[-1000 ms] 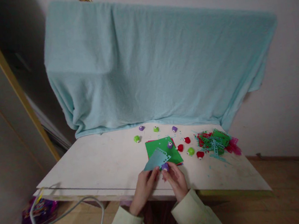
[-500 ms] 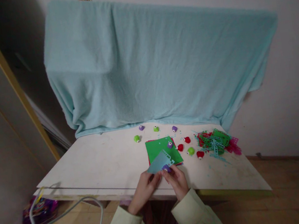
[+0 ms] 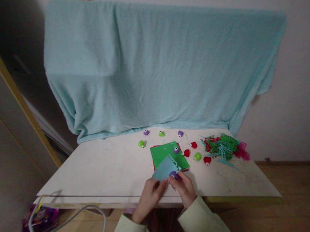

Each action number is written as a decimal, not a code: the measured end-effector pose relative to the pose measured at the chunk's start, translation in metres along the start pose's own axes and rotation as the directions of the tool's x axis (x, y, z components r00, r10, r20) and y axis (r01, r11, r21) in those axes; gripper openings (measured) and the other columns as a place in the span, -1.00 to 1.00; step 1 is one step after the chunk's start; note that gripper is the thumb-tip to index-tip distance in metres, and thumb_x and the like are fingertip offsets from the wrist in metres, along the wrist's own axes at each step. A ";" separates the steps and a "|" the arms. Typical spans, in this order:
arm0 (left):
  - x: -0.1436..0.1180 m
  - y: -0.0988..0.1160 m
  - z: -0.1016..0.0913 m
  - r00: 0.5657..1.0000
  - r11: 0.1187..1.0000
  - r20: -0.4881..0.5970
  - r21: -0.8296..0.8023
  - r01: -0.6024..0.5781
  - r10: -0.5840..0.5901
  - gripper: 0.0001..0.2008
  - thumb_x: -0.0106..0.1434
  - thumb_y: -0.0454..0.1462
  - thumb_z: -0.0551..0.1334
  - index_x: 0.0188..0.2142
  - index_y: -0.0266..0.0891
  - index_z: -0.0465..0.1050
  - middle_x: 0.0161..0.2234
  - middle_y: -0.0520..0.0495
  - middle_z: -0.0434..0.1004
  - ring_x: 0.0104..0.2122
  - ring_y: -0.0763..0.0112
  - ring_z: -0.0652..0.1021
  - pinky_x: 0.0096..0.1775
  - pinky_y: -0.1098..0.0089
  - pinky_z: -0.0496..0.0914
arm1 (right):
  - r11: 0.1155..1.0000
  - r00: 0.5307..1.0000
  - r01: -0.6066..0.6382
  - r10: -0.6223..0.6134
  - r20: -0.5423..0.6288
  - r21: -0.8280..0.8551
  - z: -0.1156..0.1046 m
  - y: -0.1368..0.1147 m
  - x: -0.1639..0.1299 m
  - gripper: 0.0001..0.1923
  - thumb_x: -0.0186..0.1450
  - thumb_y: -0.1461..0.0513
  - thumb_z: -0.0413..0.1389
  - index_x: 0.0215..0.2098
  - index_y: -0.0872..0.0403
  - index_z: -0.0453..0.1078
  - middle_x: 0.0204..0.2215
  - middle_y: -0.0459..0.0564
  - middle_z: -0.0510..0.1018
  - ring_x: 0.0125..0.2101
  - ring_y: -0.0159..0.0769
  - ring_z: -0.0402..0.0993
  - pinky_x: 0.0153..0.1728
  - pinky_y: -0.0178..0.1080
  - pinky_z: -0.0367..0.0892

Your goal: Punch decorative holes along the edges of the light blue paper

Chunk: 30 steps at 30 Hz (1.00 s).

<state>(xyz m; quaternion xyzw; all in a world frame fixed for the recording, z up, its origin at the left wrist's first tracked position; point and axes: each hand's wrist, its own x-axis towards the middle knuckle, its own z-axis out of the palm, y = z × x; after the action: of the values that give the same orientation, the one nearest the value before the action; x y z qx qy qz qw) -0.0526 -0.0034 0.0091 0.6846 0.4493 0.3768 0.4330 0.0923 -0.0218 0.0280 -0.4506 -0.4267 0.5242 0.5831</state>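
Observation:
My left hand [image 3: 150, 195] pinches the near corner of a light blue paper sheet [image 3: 164, 169] with a punched, notched edge. My right hand [image 3: 183, 186] grips a small purple punch [image 3: 173, 174] set on that sheet's near right edge. Both hands hover over the near edge of the white table [image 3: 108, 171]. Just beyond lies a green paper sheet [image 3: 166, 153] stacked on red sheets, with another purple punch [image 3: 176, 150] standing on it.
Green, purple and red punches [image 3: 197, 157] dot the table around the green sheet. A heap of punched paper scraps [image 3: 223, 147] lies at the right. A light blue towel [image 3: 150, 63] hangs behind. A grey cable [image 3: 66, 226] loops off the table's left corner.
The blue sheet has dropped lower and turned slightly, and the purple punch in my right hand has shifted along its edge. Both hands stay at the near table edge.

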 end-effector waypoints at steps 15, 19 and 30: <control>0.001 0.008 -0.002 1.000 1.000 0.000 -0.015 -0.008 0.008 -0.63 0.28 -0.10 0.04 -0.51 -0.30 0.37 -0.54 0.00 0.38 -0.48 0.41 0.33 -0.40 0.47 0.21 | 0.997 0.996 -0.073 0.075 0.051 -0.038 -0.005 0.014 0.000 -0.70 0.13 0.09 0.22 -0.30 0.14 0.36 -0.61 -0.18 0.25 -0.67 -0.53 0.02 -0.70 -0.42 -0.05; 0.000 0.011 -0.002 1.000 0.999 -0.007 -0.029 -0.023 0.022 -0.63 0.28 -0.11 0.03 -0.51 -0.30 0.36 -0.53 0.01 0.38 -0.48 0.41 0.33 -0.40 0.47 0.21 | 0.997 0.994 -0.080 0.079 0.069 0.012 -0.004 0.013 -0.001 -0.72 0.15 0.10 0.21 -0.29 0.11 0.34 -0.62 -0.21 0.25 -0.69 -0.54 0.02 -0.70 -0.42 -0.05; 0.001 0.007 -0.002 0.999 0.999 0.022 0.010 -0.041 0.041 -0.62 0.29 -0.10 0.00 -0.47 -0.31 0.39 -0.50 -0.03 0.43 -0.44 0.37 0.37 -0.36 0.44 0.23 | 0.999 0.997 -0.042 0.043 0.056 -0.015 -0.003 0.009 0.001 -0.72 0.11 0.10 0.23 -0.36 0.14 0.37 -0.57 -0.13 0.36 -0.64 -0.47 0.18 -0.64 -0.38 0.14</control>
<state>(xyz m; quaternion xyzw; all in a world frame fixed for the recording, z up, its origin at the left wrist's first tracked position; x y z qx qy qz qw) -0.0522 -0.0035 0.0168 0.6999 0.4324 0.3758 0.4265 0.0930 -0.0210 0.0184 -0.4485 -0.4369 0.5462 0.5565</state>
